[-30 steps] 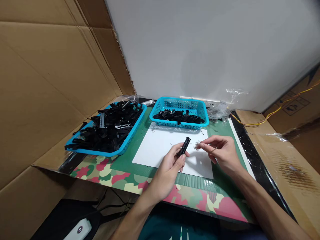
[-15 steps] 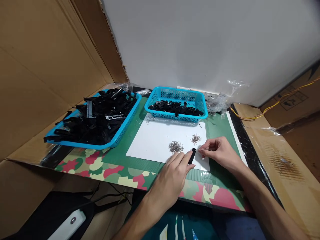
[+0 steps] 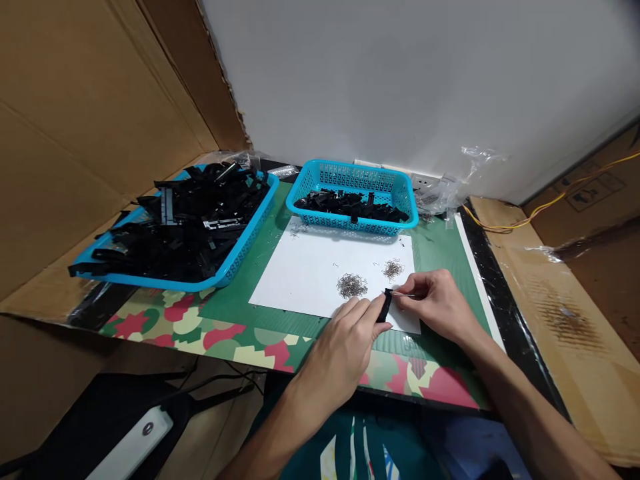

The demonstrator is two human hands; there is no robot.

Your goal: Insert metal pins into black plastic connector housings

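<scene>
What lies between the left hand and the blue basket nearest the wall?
In the head view, a pile of tiny wire-like pieces lies on the white sheet between the left hand and that blue basket.

Subdued, fairly even light; mild wide-angle distortion
The white sheet (image 3: 290, 280) is the brightest surface, the light source lying out of view; a soft shadow falls on its far edge beneath the small basket (image 3: 380, 225); glare marks the plastic bag (image 3: 443, 193) beyond its far right corner; left of it, the black parts (image 3: 190, 247) lose detail in darkness; on it, the wire pile (image 3: 352, 287) blurs into fine texture; far left, the cardboard panel (image 3: 55, 147) looks stretched
</scene>
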